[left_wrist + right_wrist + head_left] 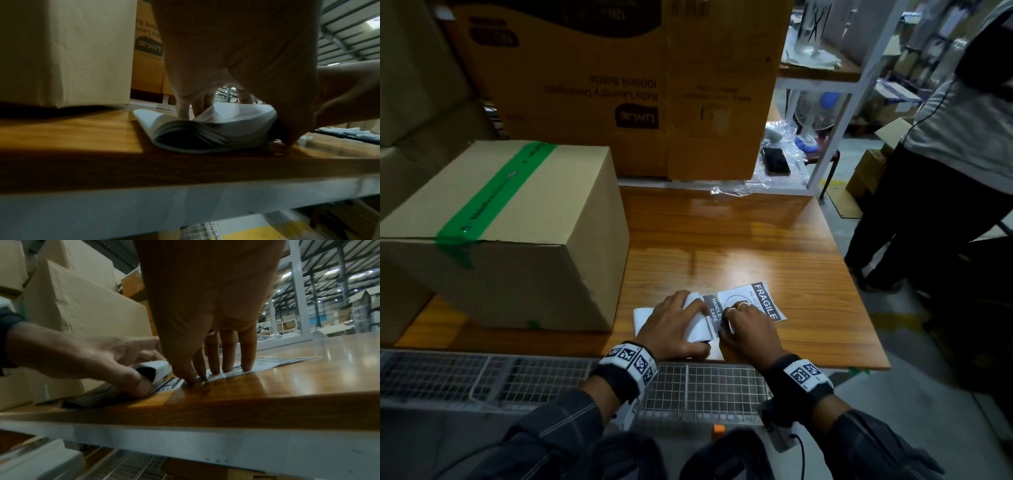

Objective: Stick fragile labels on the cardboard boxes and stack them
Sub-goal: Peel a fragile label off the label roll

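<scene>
My left hand [674, 325] curls round the folded-back stack of labels [216, 129], pinching it at the near edge of the tabletop [739, 240]. My right hand [748, 330] lies flat with straight fingers, pressing the fragile label [763, 301], whose long side runs toward the far right. The taped cardboard box [517, 233] stands close on the left, with bare tabletop to the right.

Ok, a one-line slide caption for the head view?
Left hand folds back label stack, right hand presses fragile label beside green-taped box.
</scene>
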Available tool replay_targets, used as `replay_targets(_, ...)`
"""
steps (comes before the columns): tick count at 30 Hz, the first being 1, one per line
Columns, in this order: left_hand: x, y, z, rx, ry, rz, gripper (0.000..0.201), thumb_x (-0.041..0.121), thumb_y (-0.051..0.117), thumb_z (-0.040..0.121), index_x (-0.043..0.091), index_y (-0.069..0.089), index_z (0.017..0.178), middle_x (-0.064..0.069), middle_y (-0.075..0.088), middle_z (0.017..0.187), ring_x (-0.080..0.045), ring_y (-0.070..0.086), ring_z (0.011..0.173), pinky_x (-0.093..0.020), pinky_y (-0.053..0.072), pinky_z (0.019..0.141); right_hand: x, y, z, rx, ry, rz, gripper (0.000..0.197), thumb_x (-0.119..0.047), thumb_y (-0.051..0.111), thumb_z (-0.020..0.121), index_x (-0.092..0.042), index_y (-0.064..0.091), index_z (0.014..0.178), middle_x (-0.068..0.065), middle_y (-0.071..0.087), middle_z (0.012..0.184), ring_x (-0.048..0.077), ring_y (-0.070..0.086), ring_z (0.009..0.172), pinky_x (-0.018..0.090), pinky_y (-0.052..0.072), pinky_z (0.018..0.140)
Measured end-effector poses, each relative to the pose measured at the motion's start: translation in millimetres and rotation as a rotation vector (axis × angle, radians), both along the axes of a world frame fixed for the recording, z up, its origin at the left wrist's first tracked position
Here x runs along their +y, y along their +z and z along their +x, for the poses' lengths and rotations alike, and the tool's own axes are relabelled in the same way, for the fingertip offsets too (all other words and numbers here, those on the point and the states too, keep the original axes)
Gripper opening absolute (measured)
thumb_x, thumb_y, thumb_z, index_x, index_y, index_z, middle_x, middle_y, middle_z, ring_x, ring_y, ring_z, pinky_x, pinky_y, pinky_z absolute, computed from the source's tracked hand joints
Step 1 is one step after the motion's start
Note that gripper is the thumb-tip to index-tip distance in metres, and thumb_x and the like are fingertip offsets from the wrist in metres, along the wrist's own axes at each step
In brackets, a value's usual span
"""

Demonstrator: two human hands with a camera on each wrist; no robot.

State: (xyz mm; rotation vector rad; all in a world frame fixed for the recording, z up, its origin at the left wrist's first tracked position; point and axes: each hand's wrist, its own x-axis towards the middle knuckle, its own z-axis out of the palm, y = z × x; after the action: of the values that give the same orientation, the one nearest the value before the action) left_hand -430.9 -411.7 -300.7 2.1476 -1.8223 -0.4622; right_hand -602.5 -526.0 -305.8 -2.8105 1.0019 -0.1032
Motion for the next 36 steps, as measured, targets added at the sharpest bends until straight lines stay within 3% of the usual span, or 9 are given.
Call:
replay_targets(2, 4.2, -4.2, -1.4, -0.068, -0.007, 0.045, 0.068, 0.085, 0.052, 0.079, 0.039, 0.050, 0.129, -0.005, 0.037, 0.153, -0.026, 0.032, 0.141, -0.047, 0.028, 0.113, 2.0, -0.5, -5.6, -0.015, 0.065, 0.046, 0.023, -0.039, 0.060, 0.093, -0.018, 0.068, 0.096, 0.004, 0.064, 0.098, 0.025, 0.060, 0.093, 0.036, 0.047, 0.068)
replay_targets(4, 10.5, -9.6, -2.6, -0.051, 0.016, 0.039, 0.057, 0.080, 0.038, 0.091, 0.040, 0.056, 0.127, -0.006, 0.035, 0.160, -0.025, 0.027, 0.148, -0.049, 0.021, 0.118, 5.7, -4.0, -11.1, -0.042, 0.128, 0.063, 0.023, -0.043, 0.060, 0.092, -0.021, 0.068, 0.093, 0.001, 0.064, 0.096, 0.022, 0.060, 0.091, 0.036, 0.048, 0.068)
replay_targets(7, 20.1, -18.5, 0.5, -0.096, 0.055, 0.014, 0.062, 0.076, 0.033, 0.091, 0.041, 0.048, 0.140, 0.001, 0.039, 0.157, -0.020, 0.032, 0.145, -0.044, 0.026, 0.116, 9.6, -7.3, -17.1, -0.068, 0.174, 0.081, 0.027, -0.049, 0.059, 0.090, -0.024, 0.068, 0.097, -0.003, 0.063, 0.100, 0.021, 0.060, 0.092, 0.037, 0.048, 0.072)
replay_targets(12, 26.1, -16.6, 10.2, -0.117, 0.177, 0.044, 0.099, 0.091, 0.041, 0.069, 0.033, 0.038, 0.150, 0.004, 0.047, 0.136, -0.020, 0.041, 0.128, -0.038, 0.030, 0.100, 14.6, -11.3, -24.7, 0.018, 0.236, 0.080, 0.073, -0.074, 0.051, 0.081, -0.025, 0.060, 0.134, -0.001, 0.057, 0.136, 0.020, 0.055, 0.118, 0.040, 0.045, 0.094)
replay_targets(15, 21.6, -7.7, 10.8, -0.070, 0.212, 0.134, 0.101, 0.091, 0.058, 0.061, 0.033, 0.044, 0.144, 0.004, 0.047, 0.131, -0.021, 0.038, 0.125, -0.037, 0.028, 0.099, 20.8, -16.1, -25.0, -0.004, 0.242, 0.030, 0.069, -0.066, 0.063, 0.084, -0.024, 0.058, 0.137, 0.002, 0.056, 0.141, 0.023, 0.057, 0.121, 0.040, 0.046, 0.097)
replay_targets(22, 11.0, -0.4, 16.2, 0.310, 0.284, 0.156, 0.063, 0.052, 0.087, 0.069, 0.023, 0.062, 0.119, 0.001, 0.057, 0.123, -0.021, 0.046, 0.118, -0.035, 0.040, 0.096, 25.5, -11.3, -23.6, -0.020, 0.194, 0.089, 0.075, -0.065, 0.060, 0.088, -0.025, 0.047, 0.150, -0.004, 0.045, 0.154, 0.016, 0.044, 0.136, 0.038, 0.034, 0.108)
replay_targets(25, 7.9, 3.6, 24.0, 0.580, 0.293, 0.173, 0.044, 0.032, 0.090, 0.072, 0.022, 0.064, 0.106, 0.000, 0.069, 0.115, -0.021, 0.063, 0.108, -0.045, 0.051, 0.098, 24.9, -8.9, -25.2, -0.095, 0.183, 0.119, 0.069, -0.057, 0.064, 0.091, -0.024, 0.048, 0.150, -0.005, 0.047, 0.151, 0.015, 0.047, 0.132, 0.037, 0.036, 0.105)
replay_targets(29, 5.7, 16.3, 31.1, 0.839, 0.275, 0.155, 0.040, 0.019, 0.087, 0.076, 0.013, 0.072, 0.113, -0.002, 0.076, 0.110, -0.021, 0.071, 0.105, -0.050, 0.054, 0.099, 20.3, 1.6, -18.8, -0.287, 0.127, 0.179, 0.048, -0.044, 0.060, 0.098, -0.022, 0.058, 0.140, -0.004, 0.059, 0.141, 0.014, 0.053, 0.125, 0.041, 0.042, 0.103)
replay_targets(36, 9.3, 38.2, 17.1, 1.104, 0.243, 0.033, 0.031, 0.001, 0.078, 0.083, -0.002, 0.072, 0.113, -0.015, 0.076, 0.109, -0.031, 0.073, 0.103, -0.045, 0.058, 0.093, 16.3, 25.0, 3.1, -0.602, 0.153, 0.229, 0.021, -0.026, 0.058, 0.098, -0.022, 0.072, 0.113, -0.007, 0.075, 0.109, 0.015, 0.068, 0.099, 0.041, 0.055, 0.082)
